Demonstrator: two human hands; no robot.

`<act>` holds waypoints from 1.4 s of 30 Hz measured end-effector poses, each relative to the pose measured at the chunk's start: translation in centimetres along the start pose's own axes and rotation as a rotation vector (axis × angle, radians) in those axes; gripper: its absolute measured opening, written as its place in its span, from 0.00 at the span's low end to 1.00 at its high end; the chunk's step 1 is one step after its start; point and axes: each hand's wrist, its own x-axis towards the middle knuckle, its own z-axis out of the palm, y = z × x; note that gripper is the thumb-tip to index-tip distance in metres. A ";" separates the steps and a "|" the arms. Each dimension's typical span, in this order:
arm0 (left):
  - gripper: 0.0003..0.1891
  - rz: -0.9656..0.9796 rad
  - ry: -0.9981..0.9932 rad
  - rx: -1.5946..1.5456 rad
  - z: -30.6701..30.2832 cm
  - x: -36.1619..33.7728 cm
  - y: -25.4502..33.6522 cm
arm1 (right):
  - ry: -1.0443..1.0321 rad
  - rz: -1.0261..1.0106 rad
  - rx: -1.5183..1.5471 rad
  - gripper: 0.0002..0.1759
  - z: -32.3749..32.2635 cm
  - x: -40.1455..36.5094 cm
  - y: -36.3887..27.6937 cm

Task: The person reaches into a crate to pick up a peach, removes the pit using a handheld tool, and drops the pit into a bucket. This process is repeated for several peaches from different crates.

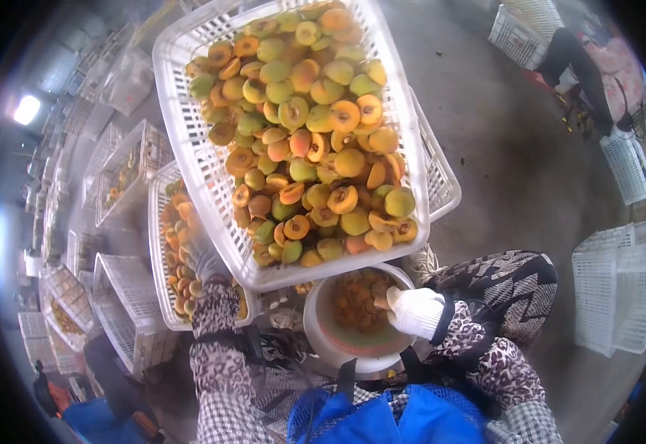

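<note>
My left hand (206,265), in a greyish glove, is at the left crate (159,259), which holds orange fruit halves. Its fingers are smeared by motion, so whether it grips a fruit does not show. My right hand (416,311), in a white glove, is closed above the right side of a white bucket (315,325). A small brownish end sticks out of its fingers; what it is I cannot make out. Inside the bucket lie orange-brown pieces (360,300). Beyond both hands, a large white crate (212,185) is heaped with green and orange apricots (308,148), many cut in half.
Beneath the large crate, another white crate (437,166) juts out on the right. Stacked crates (615,288) stand at the far right, and more crates (127,303) line the left. Another person (589,74) sits at upper right; someone in blue (101,418) is at lower left.
</note>
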 end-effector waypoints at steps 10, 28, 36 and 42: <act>0.19 0.921 0.373 -0.432 -8.9 -13.1 18.0 | 0.451 -0.341 0.380 0.11 -19.2 -16.6 1.3; 0.26 0.123 -1.008 -2.236 -10.4 -19.5 13.4 | 0.742 -0.297 0.669 0.13 -22.2 -17.5 -3.6; 0.23 -0.053 -0.883 -2.387 -10.2 -18.4 12.2 | 0.477 -0.429 1.041 0.13 -25.9 -18.3 -4.5; 0.25 0.097 -0.801 -2.380 -10.0 -18.8 10.8 | 0.545 -0.476 0.846 0.18 -26.5 -18.0 -5.9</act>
